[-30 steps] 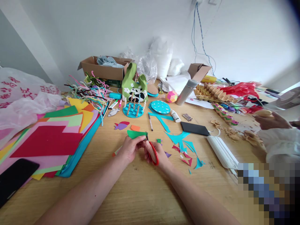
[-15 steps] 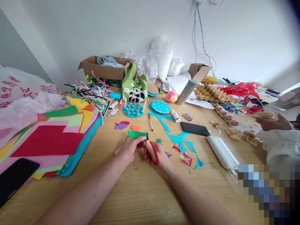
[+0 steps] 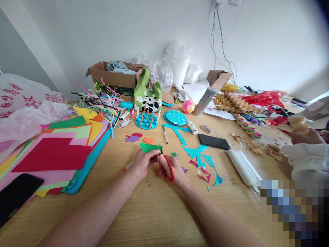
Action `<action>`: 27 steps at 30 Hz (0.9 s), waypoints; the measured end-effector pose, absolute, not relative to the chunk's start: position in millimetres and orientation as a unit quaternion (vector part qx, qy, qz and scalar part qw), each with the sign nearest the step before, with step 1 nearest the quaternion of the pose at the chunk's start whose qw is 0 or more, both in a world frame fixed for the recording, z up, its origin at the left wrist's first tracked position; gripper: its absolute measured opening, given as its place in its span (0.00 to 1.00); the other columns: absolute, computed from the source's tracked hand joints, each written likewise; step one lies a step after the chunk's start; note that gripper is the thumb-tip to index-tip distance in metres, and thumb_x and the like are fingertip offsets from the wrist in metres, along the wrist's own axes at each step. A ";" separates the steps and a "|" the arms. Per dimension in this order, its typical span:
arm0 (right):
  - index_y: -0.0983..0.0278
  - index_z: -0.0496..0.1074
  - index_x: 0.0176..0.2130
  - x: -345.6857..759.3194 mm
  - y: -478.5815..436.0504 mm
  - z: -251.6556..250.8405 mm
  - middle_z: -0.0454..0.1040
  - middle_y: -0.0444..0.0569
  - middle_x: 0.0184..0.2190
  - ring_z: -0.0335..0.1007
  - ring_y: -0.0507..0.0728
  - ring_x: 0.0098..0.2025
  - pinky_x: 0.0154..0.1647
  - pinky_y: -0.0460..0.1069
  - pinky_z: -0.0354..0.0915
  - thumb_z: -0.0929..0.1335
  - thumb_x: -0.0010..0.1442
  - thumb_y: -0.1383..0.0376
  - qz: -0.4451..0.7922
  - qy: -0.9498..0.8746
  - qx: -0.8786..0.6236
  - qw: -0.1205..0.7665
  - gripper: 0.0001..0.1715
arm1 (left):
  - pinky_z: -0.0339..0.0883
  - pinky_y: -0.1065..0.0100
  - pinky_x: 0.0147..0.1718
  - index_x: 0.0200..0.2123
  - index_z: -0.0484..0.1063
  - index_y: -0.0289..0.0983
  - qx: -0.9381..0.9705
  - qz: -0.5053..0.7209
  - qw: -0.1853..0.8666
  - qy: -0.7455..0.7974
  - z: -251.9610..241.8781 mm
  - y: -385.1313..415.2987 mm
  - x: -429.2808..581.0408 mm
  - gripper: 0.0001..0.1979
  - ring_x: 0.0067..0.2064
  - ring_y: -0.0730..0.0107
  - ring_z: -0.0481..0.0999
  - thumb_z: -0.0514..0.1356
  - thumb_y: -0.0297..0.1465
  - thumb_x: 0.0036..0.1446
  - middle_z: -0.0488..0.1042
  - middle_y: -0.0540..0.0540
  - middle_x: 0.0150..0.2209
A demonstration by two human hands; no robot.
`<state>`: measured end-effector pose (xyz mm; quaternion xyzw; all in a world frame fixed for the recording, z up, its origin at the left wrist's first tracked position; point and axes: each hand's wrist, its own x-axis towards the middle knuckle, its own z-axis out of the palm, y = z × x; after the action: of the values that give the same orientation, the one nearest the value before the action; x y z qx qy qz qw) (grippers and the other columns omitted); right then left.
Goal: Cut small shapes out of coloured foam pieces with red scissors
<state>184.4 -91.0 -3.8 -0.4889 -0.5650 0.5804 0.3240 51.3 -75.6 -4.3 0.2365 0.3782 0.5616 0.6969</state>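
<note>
My left hand [image 3: 144, 162] pinches a small green sheet [image 3: 149, 148], which looks like felt or craft foam. In my right hand [image 3: 167, 167] is a pair of scissors [image 3: 170, 168] with red handles, its blades upright against the right end of the green piece. Just beyond my hands lie an orange piece [image 3: 148, 140] and a purple and red fish cutout [image 3: 134, 137]. A scrap of green [image 3: 174, 154] rests right of the scissors. Part of an orange-edged piece [image 3: 128, 166] shows beside my left wrist, mostly hidden.
Coloured sheets [image 3: 51, 154] and a black phone [image 3: 22, 190] lie at left. Blue scraps [image 3: 196, 151], a black power bank [image 3: 214, 141] and a white case [image 3: 244, 166] are at right. Farther back stand a green panda bag [image 3: 147, 94] and a bottle [image 3: 205, 102]. A co-worker's hand [image 3: 303, 132] shows far right.
My hands, the scissors and the green piece look almost unmoved. At far right, the co-worker's hand and sleeve have shifted slightly.
</note>
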 end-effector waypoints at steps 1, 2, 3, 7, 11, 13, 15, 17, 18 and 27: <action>0.64 0.62 0.21 184.5 -90.9 -4.4 0.65 0.43 0.14 0.60 0.48 0.13 0.14 0.43 0.53 0.63 0.53 0.31 0.580 -0.566 -0.489 0.324 0.39 | 0.64 0.71 0.26 0.20 0.74 0.34 0.233 0.562 0.698 0.378 -4.5 -75.6 51.2 0.12 0.24 0.75 0.71 0.74 0.32 0.36 0.74 0.50 0.21; 0.64 0.62 0.21 184.5 -90.8 -4.8 0.65 0.43 0.14 0.60 0.48 0.13 0.14 0.43 0.53 0.63 0.53 0.32 0.580 -0.566 -0.488 0.325 0.39 | 0.64 0.71 0.26 0.20 0.74 0.34 0.232 0.561 0.700 0.377 -4.7 -75.6 51.2 0.12 0.24 0.75 0.71 0.74 0.32 0.36 0.75 0.50 0.21; 0.63 0.62 0.21 184.5 -90.7 -5.1 0.65 0.43 0.14 0.60 0.48 0.13 0.14 0.43 0.53 0.63 0.53 0.32 0.580 -0.567 -0.487 0.325 0.39 | 0.65 0.71 0.26 0.20 0.74 0.34 0.234 0.557 0.704 0.374 -4.8 -75.7 51.1 0.12 0.24 0.74 0.71 0.74 0.32 0.36 0.75 0.50 0.22; 0.63 0.62 0.21 184.3 -90.6 -4.6 0.65 0.43 0.13 0.59 0.48 0.13 0.13 0.43 0.52 0.63 0.53 0.31 0.579 -0.568 -0.487 0.324 0.39 | 0.65 0.69 0.26 0.20 0.73 0.34 0.250 0.543 0.715 0.363 -4.9 -75.9 50.7 0.12 0.23 0.73 0.72 0.73 0.32 0.38 0.74 0.49 0.21; 0.63 0.62 0.21 184.2 -91.1 -4.4 0.64 0.43 0.13 0.59 0.48 0.13 0.14 0.43 0.52 0.63 0.53 0.32 0.577 -0.571 -0.485 0.324 0.39 | 0.65 0.71 0.27 0.21 0.74 0.34 0.240 0.555 0.706 0.369 -4.8 -74.7 49.6 0.11 0.24 0.74 0.72 0.73 0.31 0.37 0.75 0.50 0.22; 0.63 0.62 0.21 184.3 -91.4 -5.0 0.65 0.43 0.13 0.59 0.48 0.13 0.14 0.43 0.52 0.63 0.53 0.32 0.579 -0.572 -0.484 0.321 0.39 | 0.65 0.71 0.27 0.22 0.74 0.34 0.239 0.558 0.705 0.368 -5.5 -73.7 48.8 0.11 0.24 0.75 0.72 0.73 0.31 0.37 0.75 0.50 0.23; 0.63 0.62 0.21 184.3 -91.6 -5.9 0.64 0.43 0.13 0.59 0.48 0.13 0.14 0.43 0.52 0.63 0.53 0.31 0.579 -0.573 -0.486 0.317 0.39 | 0.64 0.72 0.27 0.22 0.75 0.34 0.241 0.559 0.705 0.365 -6.9 -72.6 48.2 0.11 0.25 0.75 0.72 0.72 0.31 0.38 0.76 0.49 0.23; 0.63 0.62 0.21 184.3 -91.5 -6.8 0.64 0.42 0.13 0.59 0.48 0.13 0.14 0.43 0.52 0.62 0.53 0.31 0.579 -0.574 -0.486 0.315 0.39 | 0.64 0.72 0.27 0.23 0.75 0.34 0.248 0.560 0.701 0.365 -8.5 -71.6 47.8 0.10 0.25 0.75 0.72 0.72 0.31 0.39 0.75 0.49 0.23; 0.63 0.62 0.21 184.3 -91.3 -7.2 0.64 0.42 0.13 0.59 0.48 0.13 0.14 0.43 0.52 0.62 0.53 0.31 0.580 -0.574 -0.486 0.314 0.39 | 0.64 0.72 0.27 0.23 0.74 0.34 0.255 0.561 0.697 0.367 -9.2 -71.2 47.6 0.10 0.25 0.75 0.71 0.72 0.31 0.39 0.75 0.49 0.23; 0.64 0.63 0.22 184.2 -90.8 -2.2 0.66 0.44 0.15 0.61 0.48 0.15 0.15 0.43 0.54 0.62 0.53 0.31 0.583 -0.575 -0.487 0.304 0.40 | 0.63 0.71 0.27 0.23 0.74 0.34 0.306 0.558 0.672 0.378 -9.5 -70.9 46.0 0.09 0.25 0.75 0.69 0.70 0.31 0.42 0.74 0.49 0.23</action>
<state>184.2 -90.8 -2.2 -0.4868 -0.5750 0.5834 0.3035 46.0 -70.9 -9.5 0.3062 0.3778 0.5582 0.6723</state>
